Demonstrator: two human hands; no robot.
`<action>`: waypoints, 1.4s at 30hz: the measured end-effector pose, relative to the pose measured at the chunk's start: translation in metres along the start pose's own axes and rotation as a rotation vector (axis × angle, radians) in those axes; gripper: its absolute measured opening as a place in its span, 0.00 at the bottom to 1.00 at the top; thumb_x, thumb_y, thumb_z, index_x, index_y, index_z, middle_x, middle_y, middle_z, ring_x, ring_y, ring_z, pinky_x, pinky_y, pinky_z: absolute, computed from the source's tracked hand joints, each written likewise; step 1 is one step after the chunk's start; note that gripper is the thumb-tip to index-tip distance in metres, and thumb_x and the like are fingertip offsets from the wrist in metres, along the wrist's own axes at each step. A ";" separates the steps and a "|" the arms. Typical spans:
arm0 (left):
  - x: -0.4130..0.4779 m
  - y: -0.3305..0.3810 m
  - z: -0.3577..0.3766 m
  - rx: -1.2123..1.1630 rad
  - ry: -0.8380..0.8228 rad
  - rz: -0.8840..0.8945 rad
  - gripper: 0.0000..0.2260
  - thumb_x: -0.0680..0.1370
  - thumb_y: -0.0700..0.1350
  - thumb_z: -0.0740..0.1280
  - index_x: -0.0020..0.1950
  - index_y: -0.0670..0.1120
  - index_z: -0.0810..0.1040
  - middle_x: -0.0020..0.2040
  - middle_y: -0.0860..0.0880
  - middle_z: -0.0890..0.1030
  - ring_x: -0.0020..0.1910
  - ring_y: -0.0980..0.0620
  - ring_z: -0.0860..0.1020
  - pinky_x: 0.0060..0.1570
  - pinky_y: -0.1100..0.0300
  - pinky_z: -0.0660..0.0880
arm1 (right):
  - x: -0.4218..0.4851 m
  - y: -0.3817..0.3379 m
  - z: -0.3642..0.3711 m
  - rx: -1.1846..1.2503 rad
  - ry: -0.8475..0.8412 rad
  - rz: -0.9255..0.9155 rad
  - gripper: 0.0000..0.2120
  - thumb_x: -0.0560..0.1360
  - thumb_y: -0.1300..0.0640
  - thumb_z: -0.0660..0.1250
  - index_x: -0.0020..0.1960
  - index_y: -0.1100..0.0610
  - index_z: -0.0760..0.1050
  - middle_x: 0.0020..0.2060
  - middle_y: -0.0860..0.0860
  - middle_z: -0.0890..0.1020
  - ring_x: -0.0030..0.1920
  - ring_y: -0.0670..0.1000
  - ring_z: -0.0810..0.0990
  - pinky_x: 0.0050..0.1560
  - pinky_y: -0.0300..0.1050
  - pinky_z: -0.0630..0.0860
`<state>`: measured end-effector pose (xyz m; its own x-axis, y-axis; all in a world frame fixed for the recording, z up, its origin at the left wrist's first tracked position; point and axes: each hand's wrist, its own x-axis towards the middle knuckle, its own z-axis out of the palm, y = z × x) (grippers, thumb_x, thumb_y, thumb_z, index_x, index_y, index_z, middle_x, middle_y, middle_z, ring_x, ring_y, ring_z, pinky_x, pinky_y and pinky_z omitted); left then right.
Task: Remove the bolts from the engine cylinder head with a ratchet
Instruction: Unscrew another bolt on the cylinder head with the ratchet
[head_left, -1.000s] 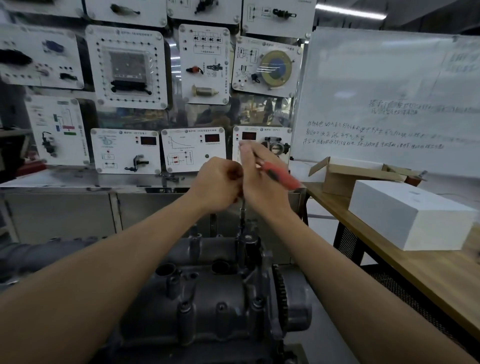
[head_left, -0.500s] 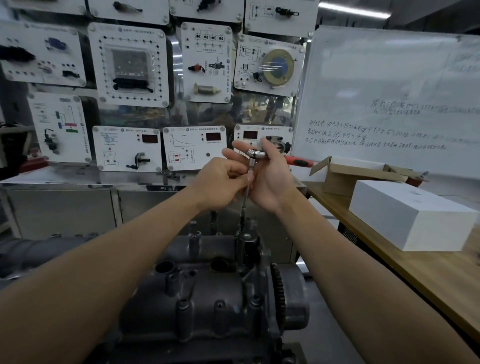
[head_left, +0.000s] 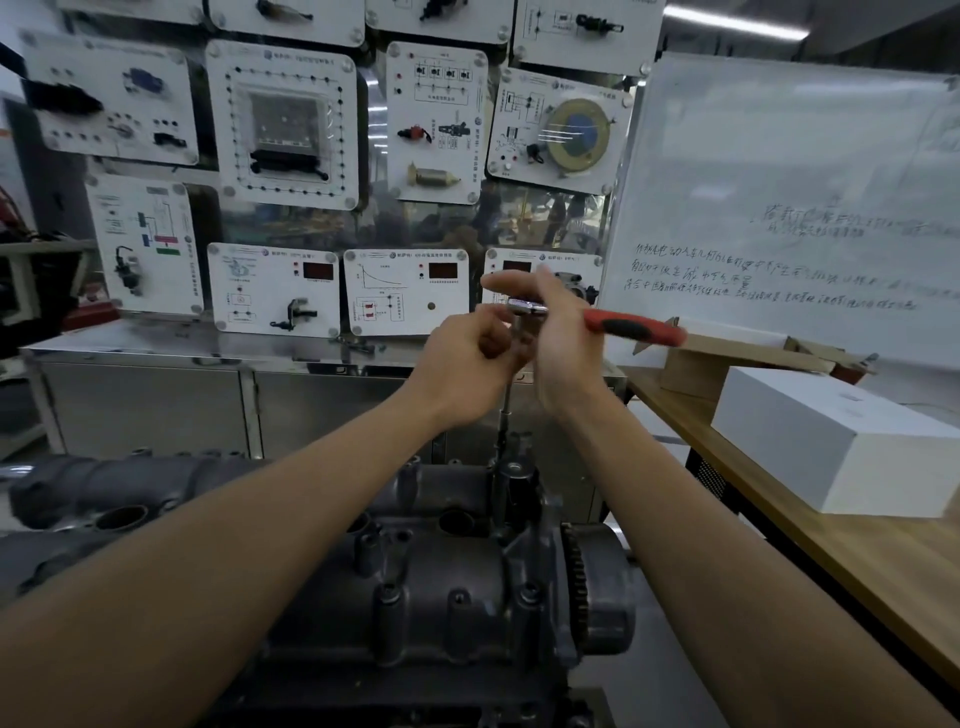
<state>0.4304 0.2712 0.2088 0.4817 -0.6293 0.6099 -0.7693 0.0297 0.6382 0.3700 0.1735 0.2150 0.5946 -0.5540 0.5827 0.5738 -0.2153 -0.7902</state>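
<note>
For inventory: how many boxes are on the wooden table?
2: a closed white box in front, an open brown cardboard box behind it; others may be hidden.

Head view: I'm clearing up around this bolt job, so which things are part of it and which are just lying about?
Part of the job: ratchet, extension, cylinder head, left hand, right hand.

Lying about: white box and cardboard box on the table; whiteboard; wall panels.

Wall of white training panels (head_left: 283, 127), whiteboard (head_left: 789, 208), steel cabinet (head_left: 156, 400), wooden table (head_left: 878, 561), ceiling light (head_left: 735, 23)
</note>
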 end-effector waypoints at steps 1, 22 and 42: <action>0.000 0.001 0.000 -0.036 -0.038 0.004 0.09 0.81 0.39 0.68 0.43 0.36 0.79 0.42 0.49 0.81 0.36 0.57 0.79 0.39 0.63 0.73 | 0.002 -0.001 -0.003 0.202 -0.040 0.140 0.24 0.85 0.47 0.52 0.50 0.59 0.83 0.48 0.52 0.87 0.45 0.49 0.85 0.44 0.43 0.81; -0.001 0.007 -0.004 -0.066 -0.097 0.028 0.07 0.81 0.33 0.65 0.47 0.32 0.81 0.46 0.42 0.81 0.37 0.47 0.81 0.38 0.57 0.78 | 0.001 -0.001 -0.007 -0.101 -0.092 -0.087 0.21 0.84 0.48 0.54 0.55 0.56 0.83 0.50 0.48 0.87 0.50 0.45 0.84 0.47 0.36 0.79; -0.003 0.000 -0.001 0.115 0.161 0.098 0.17 0.72 0.36 0.70 0.29 0.53 0.71 0.26 0.57 0.75 0.27 0.58 0.72 0.30 0.67 0.66 | -0.004 -0.017 -0.027 -0.696 -0.297 -0.402 0.17 0.79 0.57 0.70 0.66 0.63 0.77 0.57 0.54 0.84 0.58 0.48 0.82 0.60 0.39 0.77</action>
<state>0.4298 0.2740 0.2072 0.4562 -0.4953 0.7393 -0.8539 -0.0099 0.5203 0.3424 0.1583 0.2210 0.5982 -0.1171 0.7928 0.3544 -0.8486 -0.3927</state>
